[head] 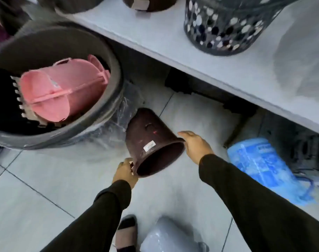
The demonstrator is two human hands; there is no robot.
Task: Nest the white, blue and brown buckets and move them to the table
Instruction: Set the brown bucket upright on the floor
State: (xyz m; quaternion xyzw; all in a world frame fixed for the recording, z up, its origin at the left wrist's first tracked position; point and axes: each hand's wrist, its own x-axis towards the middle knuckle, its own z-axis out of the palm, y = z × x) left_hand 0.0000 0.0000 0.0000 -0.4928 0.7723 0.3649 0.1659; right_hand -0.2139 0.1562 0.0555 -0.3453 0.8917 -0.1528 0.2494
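Observation:
A dark brown bucket (149, 137) with a white price label is tilted on its side above the tiled floor, its open mouth turned toward me. My left hand (125, 171) grips the rim at the lower left. My right hand (196, 145) holds the rim on the right side. A bluish-grey bucket-like object (169, 235) lies on the floor by my foot at the bottom. The grey table (173, 42) runs across the top right. I see no white bucket.
A large black tub (107, 99) wrapped in plastic holds pink baskets at the left. A dark perforated basket (227, 24) and other dark containers stand on the table. A blue plastic-wrapped pack (264, 164) lies on the floor under the table at right.

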